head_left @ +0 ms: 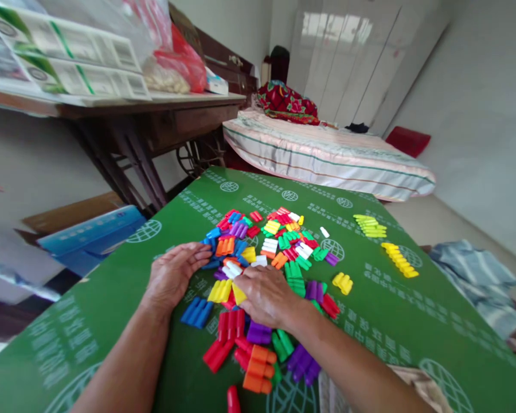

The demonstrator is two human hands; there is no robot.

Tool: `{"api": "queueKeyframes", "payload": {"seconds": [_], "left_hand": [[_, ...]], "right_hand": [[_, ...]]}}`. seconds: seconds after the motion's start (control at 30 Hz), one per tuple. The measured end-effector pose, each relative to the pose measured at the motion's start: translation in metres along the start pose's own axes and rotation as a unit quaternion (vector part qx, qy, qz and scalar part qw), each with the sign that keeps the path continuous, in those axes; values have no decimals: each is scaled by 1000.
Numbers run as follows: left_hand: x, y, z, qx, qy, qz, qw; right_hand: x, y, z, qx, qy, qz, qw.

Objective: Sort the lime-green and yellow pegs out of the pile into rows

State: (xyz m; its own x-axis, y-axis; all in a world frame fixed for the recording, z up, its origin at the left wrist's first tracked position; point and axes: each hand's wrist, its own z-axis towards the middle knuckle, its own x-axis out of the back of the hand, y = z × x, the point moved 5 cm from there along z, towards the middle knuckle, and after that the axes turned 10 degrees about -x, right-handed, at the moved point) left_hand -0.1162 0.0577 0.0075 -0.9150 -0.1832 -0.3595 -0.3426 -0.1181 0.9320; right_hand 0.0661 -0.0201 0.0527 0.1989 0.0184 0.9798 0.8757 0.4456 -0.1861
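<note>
A loose heap of small plastic pieces, each like rounded tubes in a row, lies on the green board. My left hand [174, 272] rests at the heap's left edge, fingers stretched and slightly bent, tips against blue pieces [212, 234]. My right hand [264, 292] is in the middle of the heap, fingers curled down around a yellow piece [238, 292]; its fingertips are partly hidden. Between the hands lie white pieces [231, 269] and another yellow piece [219, 291]. Nearer me are red pieces [231, 325], an orange piece [259, 370] and purple pieces [303, 364].
Lime pieces [370, 225] and yellow pieces [399, 260] lie in separate groups at the right of the green board [176, 367]. A wooden table [189, 104] with boxes and bags stands at left. Behind is a bed [327, 152]; folded cloth [477, 281] lies at right.
</note>
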Motion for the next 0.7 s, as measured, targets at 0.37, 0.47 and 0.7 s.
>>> {"api": "queueKeyframes", "payload": {"seconds": [0.37,0.47,0.7], "left_hand": [[2,-1,8,10,16,11,1000],[2,-2,9,11,17,12,1000],[2,-2,10,10,15,20,1000]], "right_hand": [[47,65,-38,-42,113,120,985],[57,123,-71,-138,113,128,976],[39,214,-167,-301,35,29,952]]}}
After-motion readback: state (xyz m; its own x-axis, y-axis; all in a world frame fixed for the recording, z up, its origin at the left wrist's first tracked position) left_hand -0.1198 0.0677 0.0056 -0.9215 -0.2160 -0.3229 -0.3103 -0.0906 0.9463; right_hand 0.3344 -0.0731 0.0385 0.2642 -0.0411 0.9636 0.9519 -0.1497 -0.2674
